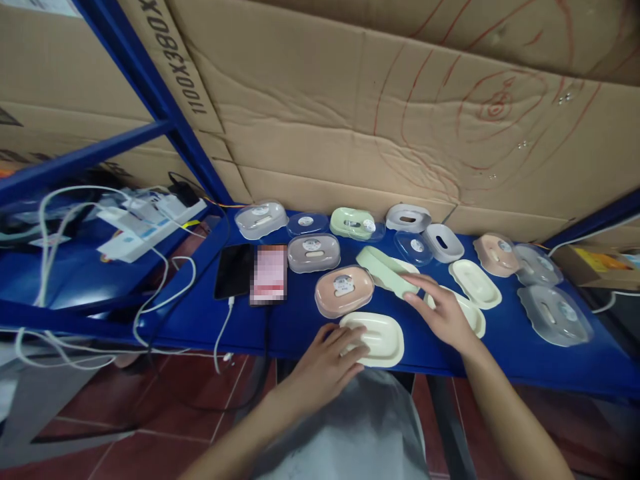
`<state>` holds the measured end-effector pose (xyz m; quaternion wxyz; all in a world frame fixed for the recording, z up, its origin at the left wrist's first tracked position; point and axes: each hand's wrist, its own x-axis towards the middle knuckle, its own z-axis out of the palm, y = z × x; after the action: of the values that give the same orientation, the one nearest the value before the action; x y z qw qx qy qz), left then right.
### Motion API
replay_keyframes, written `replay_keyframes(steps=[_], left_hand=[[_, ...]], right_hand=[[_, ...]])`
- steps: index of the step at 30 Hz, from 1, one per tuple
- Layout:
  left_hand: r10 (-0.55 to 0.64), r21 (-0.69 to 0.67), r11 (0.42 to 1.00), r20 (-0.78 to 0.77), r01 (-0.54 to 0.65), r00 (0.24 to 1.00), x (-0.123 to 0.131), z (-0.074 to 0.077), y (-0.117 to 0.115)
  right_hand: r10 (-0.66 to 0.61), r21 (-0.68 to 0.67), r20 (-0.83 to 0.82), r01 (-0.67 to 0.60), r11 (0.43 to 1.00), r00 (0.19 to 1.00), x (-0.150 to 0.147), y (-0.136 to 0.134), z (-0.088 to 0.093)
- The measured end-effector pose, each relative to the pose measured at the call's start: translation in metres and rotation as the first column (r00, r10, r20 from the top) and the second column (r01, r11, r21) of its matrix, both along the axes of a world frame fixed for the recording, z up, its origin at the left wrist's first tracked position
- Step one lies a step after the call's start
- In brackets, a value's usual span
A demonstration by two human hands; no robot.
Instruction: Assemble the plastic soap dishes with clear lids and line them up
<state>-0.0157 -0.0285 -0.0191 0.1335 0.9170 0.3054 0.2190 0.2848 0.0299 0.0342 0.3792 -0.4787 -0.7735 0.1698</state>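
My left hand (327, 360) rests with fingers spread on the near edge of a cream soap dish (380, 337) at the front of the blue shelf (280, 320). Farther right, my right hand (443, 313) has its fingers closed on one end of a pale green tray piece (385, 267), which is tilted up off the shelf. A pink soap box with a clear lid (344, 290) sits between the two hands, just behind the cream dish. Another cream piece (475, 319) lies partly hidden under my right hand.
Several more soap boxes and loose lids in grey, green, pink and cream line the shelf (555, 313). Two phones (250, 272) lie at the left, one on a cable. A power strip and white cables (150, 223) fill the left shelf. Cardboard (375, 120) backs everything.
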Motion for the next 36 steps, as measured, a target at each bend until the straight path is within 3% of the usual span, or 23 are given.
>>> replay_keyframes(steps=[5,10,17,21,25,33,36], left_hand=[[0.078,-0.030,0.997,0.165,-0.074,0.983,-0.016,-0.012,0.003],[0.124,-0.126,0.987,0.205,-0.099,0.971,-0.020,-0.016,0.006],[0.079,-0.080,0.995,0.320,-0.056,0.944,-0.020,-0.018,0.011],[0.068,-0.028,0.998,0.378,-0.062,0.923,-0.017,-0.017,0.013],[0.044,-0.003,0.999,0.368,-0.046,0.929,-0.015,-0.017,0.013],[0.036,-0.001,0.999,0.296,-0.037,0.954,-0.015,-0.016,0.012],[0.042,-0.012,0.999,0.309,-0.040,0.950,-0.015,-0.013,0.011]], right_hand=[[-0.039,-0.047,-0.035,0.037,0.998,0.999,0.015,-0.083,-0.032],[-0.030,-0.001,-0.001,0.030,1.000,1.000,0.003,-0.118,-0.051],[0.117,0.041,0.053,-0.119,0.992,0.992,-0.023,-0.104,-0.051],[0.155,0.075,0.167,-0.170,0.983,0.974,-0.030,-0.093,-0.053],[0.139,0.103,0.273,-0.172,0.980,0.952,-0.031,-0.091,-0.058],[0.149,0.053,0.319,-0.174,0.983,0.936,-0.038,-0.097,-0.057],[0.113,0.053,0.344,-0.139,0.989,0.932,-0.026,-0.094,-0.055]])
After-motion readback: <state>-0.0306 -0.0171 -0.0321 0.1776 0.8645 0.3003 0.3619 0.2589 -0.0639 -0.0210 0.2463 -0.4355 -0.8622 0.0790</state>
